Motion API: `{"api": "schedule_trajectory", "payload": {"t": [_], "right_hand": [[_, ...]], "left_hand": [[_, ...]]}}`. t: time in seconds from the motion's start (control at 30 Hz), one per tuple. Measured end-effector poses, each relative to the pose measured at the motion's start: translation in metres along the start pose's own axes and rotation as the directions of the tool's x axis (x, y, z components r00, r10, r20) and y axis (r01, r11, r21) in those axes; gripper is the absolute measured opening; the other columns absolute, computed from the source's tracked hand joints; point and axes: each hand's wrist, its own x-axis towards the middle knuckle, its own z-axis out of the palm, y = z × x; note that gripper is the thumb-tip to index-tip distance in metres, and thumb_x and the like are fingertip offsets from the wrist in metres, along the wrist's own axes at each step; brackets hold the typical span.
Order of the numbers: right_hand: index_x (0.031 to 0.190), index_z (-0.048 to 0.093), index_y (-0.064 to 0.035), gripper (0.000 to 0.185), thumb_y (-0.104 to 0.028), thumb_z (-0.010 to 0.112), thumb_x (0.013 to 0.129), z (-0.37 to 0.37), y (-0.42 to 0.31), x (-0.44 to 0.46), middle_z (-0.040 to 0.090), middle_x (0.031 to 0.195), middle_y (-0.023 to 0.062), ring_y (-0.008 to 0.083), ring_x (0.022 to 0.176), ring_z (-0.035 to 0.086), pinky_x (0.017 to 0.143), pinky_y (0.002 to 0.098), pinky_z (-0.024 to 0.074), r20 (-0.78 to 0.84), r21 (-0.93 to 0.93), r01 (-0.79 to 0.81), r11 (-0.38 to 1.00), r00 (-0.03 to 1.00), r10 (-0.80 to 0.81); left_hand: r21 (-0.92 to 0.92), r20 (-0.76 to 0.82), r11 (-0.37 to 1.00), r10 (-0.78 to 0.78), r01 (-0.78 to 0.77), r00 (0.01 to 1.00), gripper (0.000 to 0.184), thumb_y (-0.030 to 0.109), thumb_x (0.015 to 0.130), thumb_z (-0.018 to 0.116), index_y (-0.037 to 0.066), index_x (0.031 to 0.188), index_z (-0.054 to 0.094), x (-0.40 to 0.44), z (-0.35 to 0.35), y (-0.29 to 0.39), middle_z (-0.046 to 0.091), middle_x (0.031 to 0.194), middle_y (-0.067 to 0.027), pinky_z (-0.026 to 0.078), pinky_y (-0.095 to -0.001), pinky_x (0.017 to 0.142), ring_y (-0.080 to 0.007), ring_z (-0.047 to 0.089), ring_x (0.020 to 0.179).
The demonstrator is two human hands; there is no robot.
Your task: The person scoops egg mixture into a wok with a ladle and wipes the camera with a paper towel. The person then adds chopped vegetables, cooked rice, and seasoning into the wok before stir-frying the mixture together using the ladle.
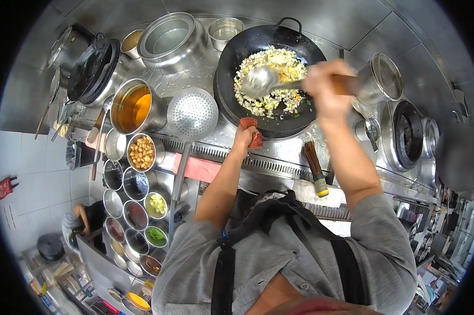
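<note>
A black wok (pixel 231 63) stands on the steel stove, with chopped white and yellow food (pixel 279 102) that looks like fried rice with egg spread over its bottom. My left hand (pixel 243 139) is closed around a folded red cloth (pixel 253 132) at the wok's near rim. What part of the wok lies under the cloth is hidden. Over the wok's right side, my right hand (pixel 329 89) grips the wooden handle of a ladle (pixel 261 82). The ladle's bowl is above the food, and both it and the hand are smeared by motion.
A perforated strainer (pixel 193 113) lies left of the wok, beside a pot of amber oil (pixel 132 107). Further left stand several seasoning bowls and a bowl of brown chunks (pixel 142 153). A bamboo brush (pixel 314 168) rests at the front edge. A strainer pot (pixel 378 79) stands right.
</note>
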Motion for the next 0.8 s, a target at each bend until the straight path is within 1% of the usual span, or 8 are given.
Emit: {"api": "schedule_trajectory", "payload": {"t": [0.13, 0.33, 0.4, 0.47, 0.53, 0.7, 0.77, 0.8], "right_hand": [[0.066, 0.06, -0.002, 0.02, -0.011, 0.073, 0.078, 0.004, 0.017, 0.035, 0.056, 0.056, 0.0015, 0.0093, 0.05, 0.051, 0.05, 0.0247, 0.0409, -0.028, -0.371, 0.088, 0.924, 0.994, -0.106], [0.073, 0.056, -0.0026, 0.015, -0.005, 0.068, 0.081, -0.024, -0.027, 0.096, 0.053, 0.054, 0.0037, 0.0112, 0.043, 0.049, 0.042, 0.0263, 0.0398, -0.067, 0.049, 0.262, 0.964, 0.964, -0.258], [0.075, 0.053, -0.001, 0.013, 0.0, 0.066, 0.08, -0.02, 0.014, 0.085, 0.053, 0.055, 0.0042, 0.0119, 0.042, 0.049, 0.041, 0.0278, 0.0406, -0.344, -0.223, 0.051, 0.973, 0.93, -0.128], [0.075, 0.054, -0.0029, 0.015, -0.003, 0.068, 0.079, -0.014, 0.034, 0.077, 0.054, 0.057, 0.0031, 0.0122, 0.044, 0.05, 0.042, 0.0288, 0.042, -0.255, -0.005, -0.017, 1.0, 0.967, 0.016], [0.071, 0.049, -0.0055, 0.022, -0.007, 0.07, 0.079, -0.007, 0.013, 0.094, 0.047, 0.053, 0.0023, 0.0142, 0.039, 0.043, 0.042, 0.0305, 0.0374, -0.228, -0.207, -0.203, 0.957, 0.961, 0.155], [0.079, 0.045, -0.0107, 0.025, -0.017, 0.068, 0.085, 0.005, -0.134, 0.124, 0.043, 0.051, -0.0033, 0.0071, 0.037, 0.039, 0.034, 0.0208, 0.0313, -0.134, -0.134, -0.206, 0.969, 0.973, 0.188], [0.077, 0.046, -0.0107, 0.024, -0.016, 0.068, 0.085, -0.002, -0.14, 0.112, 0.042, 0.05, -0.0032, 0.0083, 0.038, 0.042, 0.034, 0.0215, 0.0328, -0.095, 0.002, -0.193, 0.981, 0.977, 0.193], [0.073, 0.046, -0.01, 0.024, -0.014, 0.068, 0.084, -0.006, -0.113, 0.1, 0.044, 0.051, -0.0018, 0.0108, 0.037, 0.043, 0.035, 0.0247, 0.0351, -0.229, -0.103, -0.18, 0.978, 0.961, 0.153]], "left_hand": [[0.071, -0.024, 0.997, -0.013, 0.015, 1.0, 0.035, 0.003, 0.074, 0.055, 0.005, 0.109, 0.054, 0.0, -0.003, -0.003, 0.058, 0.077, -0.0053, 0.05, -0.0319, 0.056, -0.0166, 0.058, 0.063], [0.033, -0.036, 0.999, -0.013, 0.014, 0.999, 0.033, 0.001, 0.074, 0.053, 0.005, 0.107, 0.055, -0.001, 0.004, 0.005, 0.058, 0.076, -0.0048, 0.05, -0.0309, 0.057, -0.0164, 0.058, 0.063], [0.063, -0.058, 0.998, 0.01, -0.006, 0.998, 0.03, 0.002, 0.075, 0.053, 0.005, 0.105, 0.055, 0.002, 0.004, 0.002, 0.058, 0.075, -0.0059, 0.05, -0.0321, 0.056, -0.0175, 0.058, 0.062], [0.101, -0.082, 0.994, 0.04, -0.031, 0.996, 0.028, 0.003, 0.075, 0.052, 0.005, 0.103, 0.055, 0.004, 0.003, 0.01, 0.058, 0.074, -0.007, 0.05, -0.0334, 0.055, -0.0186, 0.058, 0.062], [0.013, 0.046, 1.0, -0.029, 0.028, 0.999, 0.018, 0.005, 0.079, 0.05, 0.005, 0.097, 0.054, -0.008, 0.001, 0.007, 0.059, 0.071, -0.0102, 0.052, -0.038, 0.053, -0.0209, 0.059, 0.06], [-0.304, 0.03, 0.952, 0.033, -0.022, 0.999, 0.023, 0.007, 0.08, 0.049, 0.009, 0.103, 0.05, -0.168, 0.023, 0.038, 0.058, 0.07, -0.0092, 0.046, -0.0327, 0.049, -0.0183, 0.058, 0.059], [-0.241, -0.081, 0.956, -0.19, 0.165, 0.979, 0.025, 0.007, 0.08, 0.049, 0.012, 0.105, 0.049, -0.205, 0.022, 0.048, 0.057, 0.069, -0.0072, 0.045, -0.0317, 0.048, -0.0182, 0.058, 0.061], [-0.249, 0.09, 0.966, -0.056, 0.077, 0.994, 0.024, 0.008, 0.081, 0.049, 0.012, 0.105, 0.049, -0.181, 0.009, 0.04, 0.057, 0.073, -0.0048, 0.046, -0.0344, 0.049, -0.0187, 0.06, 0.066]]}}
